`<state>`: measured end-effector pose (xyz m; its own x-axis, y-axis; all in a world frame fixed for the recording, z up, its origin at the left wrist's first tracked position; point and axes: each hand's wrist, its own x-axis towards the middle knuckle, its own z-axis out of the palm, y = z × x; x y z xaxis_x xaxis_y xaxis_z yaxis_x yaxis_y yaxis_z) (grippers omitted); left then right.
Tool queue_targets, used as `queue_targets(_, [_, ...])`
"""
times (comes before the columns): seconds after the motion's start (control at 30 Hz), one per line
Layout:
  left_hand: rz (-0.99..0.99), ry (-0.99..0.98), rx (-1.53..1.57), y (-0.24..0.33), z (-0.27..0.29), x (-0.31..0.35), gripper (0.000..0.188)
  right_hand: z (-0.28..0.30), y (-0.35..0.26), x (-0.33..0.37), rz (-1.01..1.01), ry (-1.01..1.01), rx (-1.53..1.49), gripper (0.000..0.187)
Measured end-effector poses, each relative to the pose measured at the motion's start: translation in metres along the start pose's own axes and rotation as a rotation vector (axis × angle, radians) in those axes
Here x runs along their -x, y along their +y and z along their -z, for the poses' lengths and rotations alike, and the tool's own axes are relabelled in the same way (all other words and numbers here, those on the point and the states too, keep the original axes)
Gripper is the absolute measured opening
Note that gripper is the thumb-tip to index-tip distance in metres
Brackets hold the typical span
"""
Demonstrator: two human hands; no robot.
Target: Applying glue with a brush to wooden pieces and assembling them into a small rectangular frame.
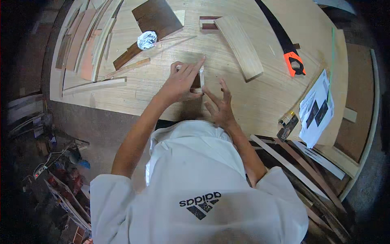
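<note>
A small rectangular wooden frame (202, 76) lies on the light wooden table near its front edge. My left hand (183, 81) is over it, fingers and thumb bent around its sides, covering most of it. Beside the frame's near right corner is my right hand (221, 105), its fingers spread and nothing held in them. One right fingertip is at that corner; I cannot tell whether it touches.
A pale board (240, 46) rests beside a second small frame (209, 18). Farther right lie an orange-handled handsaw (293, 61) and a printed sheet (317, 110). Wood strips (87, 40), a dark board (156, 15) and a crumpled silvery ball (146, 40) occupy the left.
</note>
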<state>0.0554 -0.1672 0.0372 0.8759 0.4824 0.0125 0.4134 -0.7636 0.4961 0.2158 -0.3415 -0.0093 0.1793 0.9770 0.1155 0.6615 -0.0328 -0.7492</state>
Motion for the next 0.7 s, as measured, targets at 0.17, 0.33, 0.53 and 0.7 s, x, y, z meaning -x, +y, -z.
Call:
queue_targets(0.17, [-0.013,0.021,0.001,0.004,0.002,-0.003,0.126,-0.009,0.010,0.013,-0.124,0.037,-0.101,0.051])
queue_targets(0.33, [0.002,-0.001,-0.018,0.001,0.000,-0.002,0.126,0.001,-0.006,0.001,0.077,0.110,0.150,0.049])
queue_targets(0.53, [0.020,-0.028,-0.045,0.001,0.000,-0.004,0.124,0.004,-0.012,-0.008,0.167,0.098,0.336,0.053])
queue_targets(0.7, [-0.016,0.041,-0.048,-0.002,-0.004,-0.001,0.124,-0.007,-0.009,0.006,-0.039,0.089,0.152,0.047])
